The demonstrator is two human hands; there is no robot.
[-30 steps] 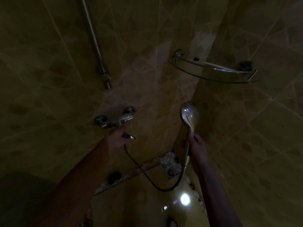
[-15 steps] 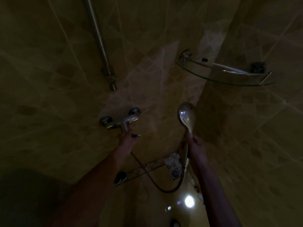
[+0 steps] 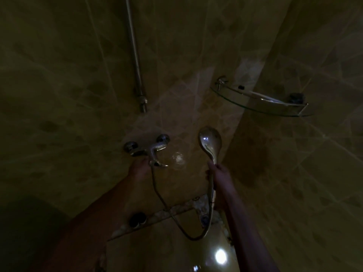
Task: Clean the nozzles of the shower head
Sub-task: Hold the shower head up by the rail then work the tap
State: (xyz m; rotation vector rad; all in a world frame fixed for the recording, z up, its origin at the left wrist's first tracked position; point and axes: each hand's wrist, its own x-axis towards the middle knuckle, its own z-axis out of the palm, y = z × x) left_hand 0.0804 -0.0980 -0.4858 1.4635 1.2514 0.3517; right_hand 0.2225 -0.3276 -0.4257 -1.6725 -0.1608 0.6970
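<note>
The shiny oval chrome shower head (image 3: 210,143) is standing upright in the dim shower corner, its rounded back facing the camera, so the nozzles are not showing. The right hand (image 3: 221,174) is grasping its handle just below the head, fingers curled round the stem. A thin flexible metal hose (image 3: 157,191) is hanging from the handle's lower end, looping down near the floor and rising to the chrome wall-mounted mixer tap (image 3: 149,149) to the left of the shower head. The left hand (image 3: 138,169) is reaching up to the underside of that tap, touching it beside the lever; the light is too dim to tell whether its fingers are gripping or only resting there. Above the tap a straight metal riser rail (image 3: 135,61) is running up the beige tiled wall (image 3: 59,95). A curved glass corner shelf (image 3: 261,107) is sitting up and to the right.
</note>
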